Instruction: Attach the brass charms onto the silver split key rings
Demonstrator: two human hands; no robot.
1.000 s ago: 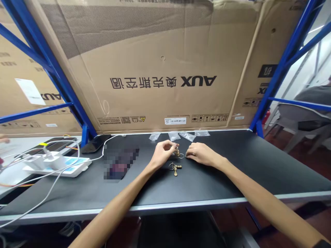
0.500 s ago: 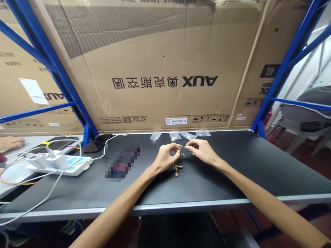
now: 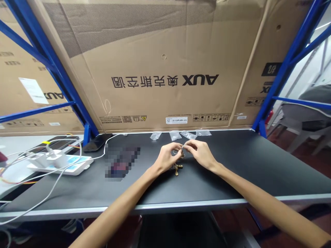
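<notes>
Over the middle of the black tabletop, my left hand (image 3: 167,159) pinches a small metal key ring (image 3: 183,154) with brass-coloured parts on it. The fingertips of my right hand (image 3: 203,155) are closed at the top of the same ring, touching or nearly touching those of the left. Just below my left hand, several small brass-coloured pendants (image 3: 177,170) lie on the table, partly covered by the hand. Fine detail of the ring is too small to make out.
Several clear plastic bags (image 3: 175,135) lie along the table's back edge. To the left are a pixelated dark patch (image 3: 121,163), a black phone (image 3: 97,143), and a white power strip (image 3: 74,165) with trailing cables. Behind stands a large cardboard box (image 3: 155,103) between blue posts.
My right hand has moved left, bringing its fingertips to the ring in my left hand. Another person's hand at the far left has gone out of view.
</notes>
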